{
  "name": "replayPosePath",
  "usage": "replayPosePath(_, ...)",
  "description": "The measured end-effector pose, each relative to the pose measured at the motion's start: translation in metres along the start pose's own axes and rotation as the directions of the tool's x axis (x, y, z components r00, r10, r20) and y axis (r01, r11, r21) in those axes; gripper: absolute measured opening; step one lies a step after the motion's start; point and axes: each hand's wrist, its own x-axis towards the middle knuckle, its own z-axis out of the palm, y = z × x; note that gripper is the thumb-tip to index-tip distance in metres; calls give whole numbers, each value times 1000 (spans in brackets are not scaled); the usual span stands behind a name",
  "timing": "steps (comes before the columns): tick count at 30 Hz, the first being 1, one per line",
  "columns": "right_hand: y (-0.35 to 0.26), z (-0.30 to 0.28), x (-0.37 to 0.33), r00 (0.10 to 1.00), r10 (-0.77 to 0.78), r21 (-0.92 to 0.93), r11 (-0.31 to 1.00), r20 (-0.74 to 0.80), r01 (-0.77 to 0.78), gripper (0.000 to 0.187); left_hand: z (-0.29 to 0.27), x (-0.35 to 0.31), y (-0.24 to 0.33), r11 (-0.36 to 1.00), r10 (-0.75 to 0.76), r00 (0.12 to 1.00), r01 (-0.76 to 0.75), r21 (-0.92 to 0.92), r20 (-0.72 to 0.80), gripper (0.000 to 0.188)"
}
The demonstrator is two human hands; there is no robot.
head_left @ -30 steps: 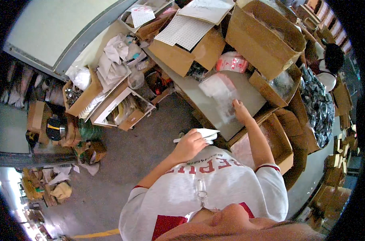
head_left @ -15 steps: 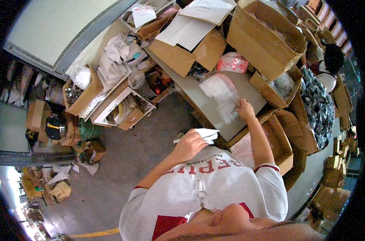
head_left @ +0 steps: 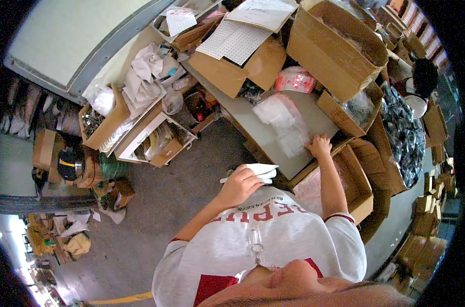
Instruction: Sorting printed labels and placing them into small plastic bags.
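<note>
In front of my shirt, my left hand [head_left: 240,184] is closed around a small bundle of white papers [head_left: 263,172], folded or stacked, which juts out past the fingers. My right hand [head_left: 320,147] rests on the grey tabletop [head_left: 322,115] near its front right edge, fingers stretched out and holding nothing visible. Just left of those fingertips lie transparent plastic bags [head_left: 288,134], overlapping in a loose row across the table. Behind them stands a roll of red-and-white printed film [head_left: 295,81].
A cardboard box [head_left: 337,48] stands at the back of the table, beside printed sheets [head_left: 234,41] on cardboard. An open carton [head_left: 358,171] adjoins the right forearm. Black plastic bags [head_left: 402,135] fill a box farther right. Paper-filled boxes [head_left: 155,140] sit to the left.
My right hand has moved slightly right and toward me, off the transparent bags, and its fingers have spread onto the tabletop. My left hand keeps its hold on the white papers.
</note>
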Motion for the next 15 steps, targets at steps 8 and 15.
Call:
replayPosePath(8, 31, -6, 13, 975, -212, 304, 927, -66, 222, 27, -3, 1, -2, 996, -84, 996, 83, -36, -13, 14)
replayPosePath(15, 61, -58, -39, 973, -177, 850, 478, -151, 219, 22, -7, 5, -4, 993, -112, 992, 109, -53, -55, 14)
